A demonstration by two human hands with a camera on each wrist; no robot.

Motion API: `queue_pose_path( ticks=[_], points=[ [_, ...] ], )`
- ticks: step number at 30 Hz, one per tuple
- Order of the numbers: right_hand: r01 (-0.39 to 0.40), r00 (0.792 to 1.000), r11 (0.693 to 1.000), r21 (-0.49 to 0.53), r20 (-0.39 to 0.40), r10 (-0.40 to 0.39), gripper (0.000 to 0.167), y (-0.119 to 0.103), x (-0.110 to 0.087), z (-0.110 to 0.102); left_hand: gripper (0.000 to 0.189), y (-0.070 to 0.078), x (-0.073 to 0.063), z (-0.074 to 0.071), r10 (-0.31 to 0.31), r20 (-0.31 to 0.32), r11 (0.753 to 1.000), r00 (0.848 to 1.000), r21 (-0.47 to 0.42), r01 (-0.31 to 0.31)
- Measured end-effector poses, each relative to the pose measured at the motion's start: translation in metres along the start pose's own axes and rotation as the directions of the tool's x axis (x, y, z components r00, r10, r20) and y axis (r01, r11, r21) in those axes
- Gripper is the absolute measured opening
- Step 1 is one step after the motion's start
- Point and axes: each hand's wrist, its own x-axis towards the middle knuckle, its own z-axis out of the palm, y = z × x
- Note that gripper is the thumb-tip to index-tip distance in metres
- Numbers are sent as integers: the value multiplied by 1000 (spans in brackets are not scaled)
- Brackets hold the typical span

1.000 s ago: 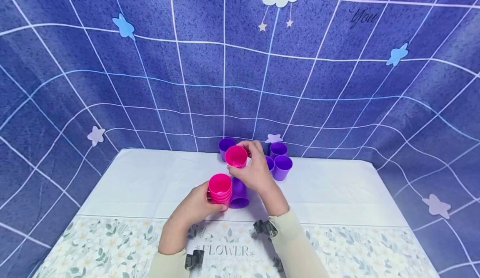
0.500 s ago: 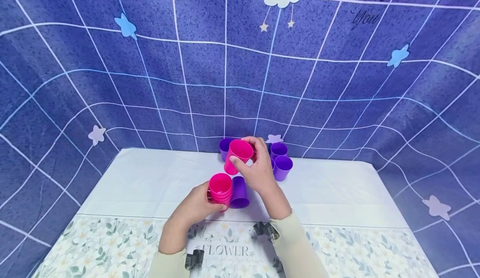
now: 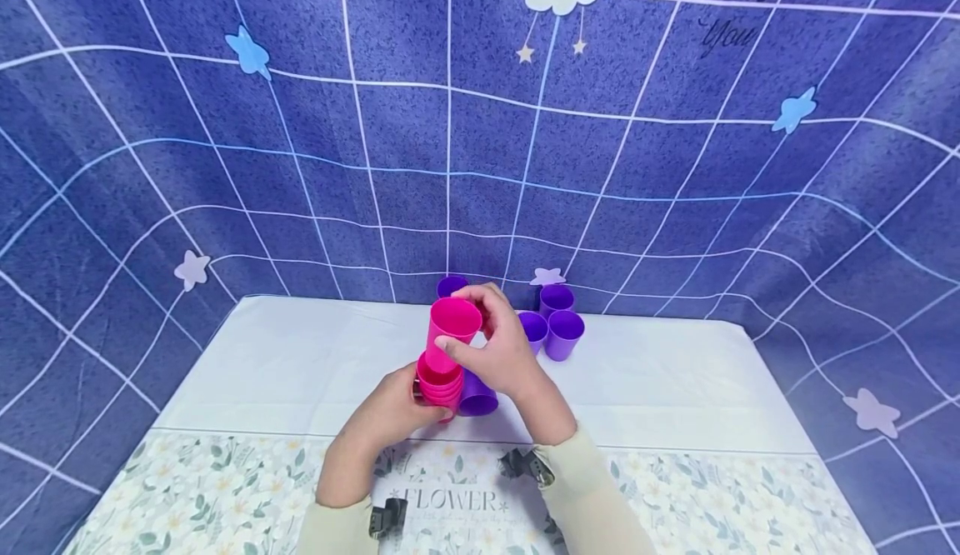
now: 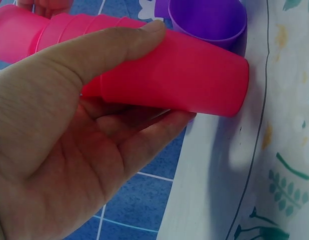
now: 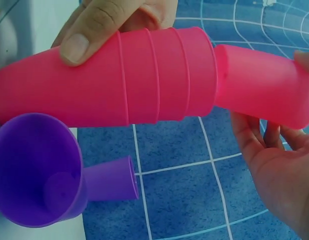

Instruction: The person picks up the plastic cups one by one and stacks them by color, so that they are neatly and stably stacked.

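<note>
A nested stack of several pink cups (image 3: 439, 388) stands near the table's front, and my left hand (image 3: 401, 405) grips it from the left side. In the left wrist view the thumb (image 4: 114, 47) lies along the stack's wall. My right hand (image 3: 498, 342) holds a single pink cup (image 3: 452, 326) by its side, slightly tilted. The bottom of that cup is at the mouth of the stack, entering it, as the right wrist view shows. Just right of the stack a purple cup (image 3: 478, 397) lies on its side, its mouth toward me, partly covered by the right hand and pink cup.
Upright purple cups stand farther back: one (image 3: 452, 286) behind the pink cup, and others (image 3: 565, 334) to the right of my right hand. The white tabletop (image 3: 660, 380) meets a blue gridded cloth (image 3: 675, 230) at the back. A floral strip (image 3: 225, 488) runs along the front.
My right hand has brought the single pink cup from behind, leftward and down onto the stack's mouth. A purple cup at the right has come into fuller view. My left hand stays put.
</note>
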Motion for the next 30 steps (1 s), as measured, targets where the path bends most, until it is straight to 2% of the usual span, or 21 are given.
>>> queue_pose_path(
  ticks=[8, 14, 21, 30],
  points=[
    [-40, 991, 996, -84, 121, 50, 54, 3, -1, 2, 54, -1, 1, -1, 2, 14, 1000, 1000, 7, -2],
    [-12, 977, 984, -178, 206, 49, 56, 5, -2, 1, 58, -1, 2, -1, 26, 23, 1000, 999, 0, -26],
    [-29, 941, 969, -245, 321, 110, 60, 6, -1, -8, 59, -3, 1, 0, 29, 13, 1000, 1000, 1, -29],
    [-69, 900, 956, -286, 395, 183, 61, 13, -2, -11, 53, -3, 2, 0, 8, 11, 1000, 1000, 19, -8]
  ],
)
